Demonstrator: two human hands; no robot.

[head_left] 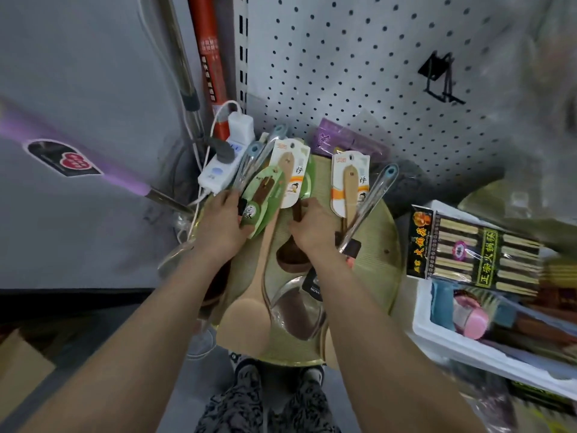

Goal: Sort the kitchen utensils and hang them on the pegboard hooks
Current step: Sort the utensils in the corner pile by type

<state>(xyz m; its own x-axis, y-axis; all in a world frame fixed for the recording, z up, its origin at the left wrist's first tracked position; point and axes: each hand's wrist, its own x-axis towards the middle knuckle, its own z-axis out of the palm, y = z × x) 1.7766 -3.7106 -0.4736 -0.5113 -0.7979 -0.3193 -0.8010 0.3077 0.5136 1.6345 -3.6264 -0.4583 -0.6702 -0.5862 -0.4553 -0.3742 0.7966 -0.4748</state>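
A pile of utensils lies on a round green mat (379,239) below the white pegboard (359,64). My left hand (223,223) grips a dark spoon on a green card (265,195). My right hand (312,228) holds the dark handle of a brown wooden ladle (292,260). Beside them lie a pale wooden spatula (249,310), a carded wooden spatula (349,185), a blue-tipped steel utensil (371,198) and a steel ladle bowl (296,310). A black hook (440,79) juts from the pegboard.
A power strip with a charger (224,157) lies left of the pile. A purple-handled tool (71,151) and red pole (209,57) lean by the wall. Packed chopsticks (474,251) rest over a white foam box (468,345) at right. A cardboard box (18,367) sits lower left.
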